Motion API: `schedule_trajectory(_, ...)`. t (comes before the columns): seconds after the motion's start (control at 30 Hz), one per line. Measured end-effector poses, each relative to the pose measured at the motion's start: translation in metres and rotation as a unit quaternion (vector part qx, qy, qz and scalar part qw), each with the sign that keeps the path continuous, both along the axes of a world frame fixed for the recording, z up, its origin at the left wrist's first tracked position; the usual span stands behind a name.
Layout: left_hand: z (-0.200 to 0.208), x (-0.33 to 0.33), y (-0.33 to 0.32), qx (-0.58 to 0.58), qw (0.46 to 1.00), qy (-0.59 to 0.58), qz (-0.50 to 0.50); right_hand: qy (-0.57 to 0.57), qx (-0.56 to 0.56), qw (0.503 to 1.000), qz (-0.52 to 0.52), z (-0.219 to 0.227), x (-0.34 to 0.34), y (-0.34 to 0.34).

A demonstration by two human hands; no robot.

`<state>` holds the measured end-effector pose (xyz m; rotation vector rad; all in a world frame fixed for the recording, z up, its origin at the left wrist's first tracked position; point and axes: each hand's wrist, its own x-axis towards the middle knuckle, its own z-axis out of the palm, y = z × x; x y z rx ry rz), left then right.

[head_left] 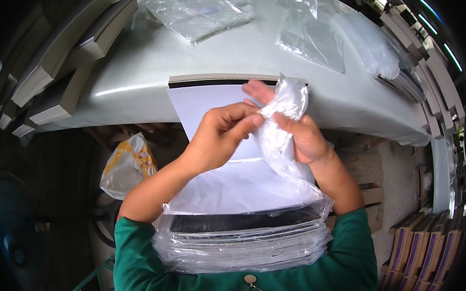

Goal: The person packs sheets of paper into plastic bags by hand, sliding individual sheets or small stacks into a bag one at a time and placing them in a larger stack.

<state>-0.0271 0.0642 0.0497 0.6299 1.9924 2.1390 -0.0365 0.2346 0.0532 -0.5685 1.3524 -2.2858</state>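
A bunched clear plastic bag [284, 103] is gripped in my right hand [307, 137], its fingers partly blurred behind the plastic. My left hand [216, 133] pinches the bag's edge between thumb and fingers. Beneath the hands, a white sheet or board [188, 104] reaches from the table edge toward me. Its far end lies beside a thin, dark-topped stack with pale edges [219, 77]. Close to my body is a pile of flat things in clear plastic [243, 245], with another white surface [230, 185] sloping over its far side.
Thick book-like stacks [75, 59] stand at the table's left. Loose clear bags [202, 15] lie on the pale covered table [135, 92], with more stacks [435, 82] at right. A plastic bag with yellow tape [131, 166], a green stool [95, 284] and brown bundles [422, 246] are below.
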Motion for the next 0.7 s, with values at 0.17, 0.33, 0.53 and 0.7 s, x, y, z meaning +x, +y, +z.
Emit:
schedule_trajectory(0.17, -0.030, 0.000, 0.004, 0.025, 0.991, 0.045, 0.122, 0.034, 0.088, 0.980, -0.176, -0.021, -0.005, -0.001)
schedule_trajectory(0.33, -0.029, 0.003, 0.005, 0.009, 0.996, 0.003, 0.087, 0.009, 0.055, 0.987, -0.149, -0.012, -0.001, 0.000)
schedule_trajectory(0.53, -0.033, 0.001, 0.006, -0.002, 0.989, 0.085, 0.122, 0.036, 0.067, 0.986, -0.151, -0.017, 0.000, -0.002)
schedule_trajectory(0.7, -0.028, 0.002, 0.001, -0.034, 0.987, 0.099, 0.122, 0.010, 0.032, 0.990, -0.137, -0.024, 0.002, -0.004)
